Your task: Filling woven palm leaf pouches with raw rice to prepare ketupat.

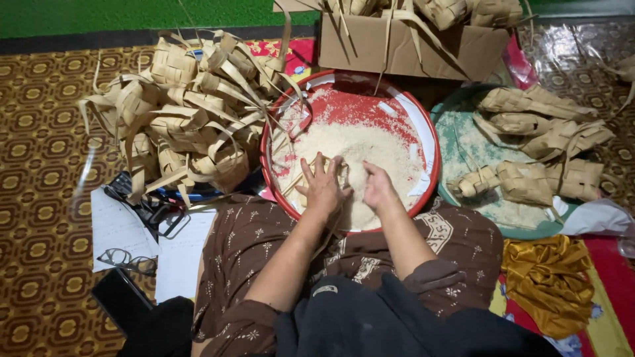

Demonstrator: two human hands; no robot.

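Two hands work in the round red rice-filled tray [423, 116] on my lap: left hand [324, 188] fingers spread, steadying a woven palm-leaf pouch [340, 170], right hand [378, 188] curled into the grains, apparently filling it; empty pouches [188, 109] crowd leftward, filled ones [536, 152] rightward.

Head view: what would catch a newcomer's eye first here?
First, the red basin of white rice at centre, with the left hand and right hand in the grains around a woven palm-leaf pouch. Next, the big heap of empty woven pouches to its left, and more pouches on the green tray to its right.
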